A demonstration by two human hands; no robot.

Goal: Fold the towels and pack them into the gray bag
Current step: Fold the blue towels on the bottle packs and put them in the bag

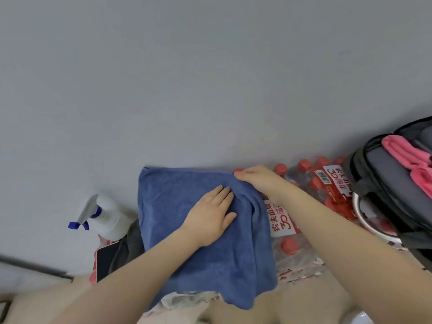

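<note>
Blue towel (205, 253) lies spread over shrink-wrapped packs of red-capped water bottles (311, 183), its near edge hanging toward the person. Left hand (210, 218) rests flat on the cloth, fingers straight, grip wide and holding nothing. Right hand (256, 180) pinches the towel's far right corner, grip narrow on the fabric. White spray bottle (105, 216) stands to the left. Gray bag (395, 183) sits open at right with folded pink towels (409, 157) inside. Gray wall (210, 78) behind.

Red "农夫山泉" and "30" on the bottle pack's label (281, 219).
</note>
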